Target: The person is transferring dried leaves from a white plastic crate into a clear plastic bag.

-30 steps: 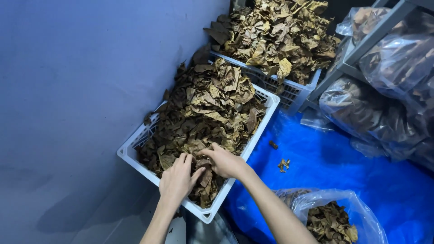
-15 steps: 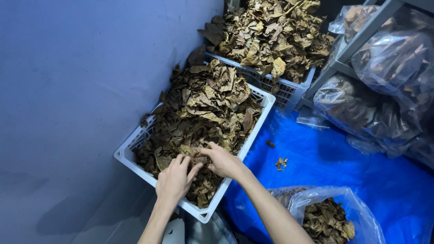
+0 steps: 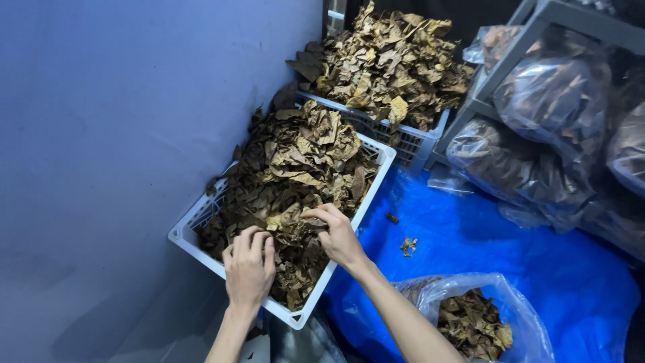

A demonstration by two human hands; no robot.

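Dried brown leaves (image 3: 295,175) fill the white plastic crate (image 3: 195,225) in front of me, heaped well above its rim, and both my hands are buried in the near end of that heap. My left hand (image 3: 248,265) lies palm down on the leaves with the fingers curled in, pressing on the pile; I cannot tell whether it has closed around any of them. My right hand (image 3: 339,235) is pinched shut on a small clump of leaves at the top of the heap, fingers bent over it.

Compared with a second ago, little has changed: both hands sit in nearly the same spot at the near corner of the crate, the right one a touch higher on the pile and closed more tightly. The heap looks no lower, so I judge the sorting through these leaves is barely under way.

The crate stands against a grey wall (image 3: 101,134), with a second crate (image 3: 410,141) of the same leaves just behind it. To my right a blue tarp (image 3: 510,249) covers the floor, with a few loose leaf scraps (image 3: 407,246) on it, and a clear plastic bag (image 3: 470,316) partly filled with leaves stands open near my right forearm. Bagged leaves (image 3: 537,101) are stacked on a grey rack (image 3: 537,20) beyond.
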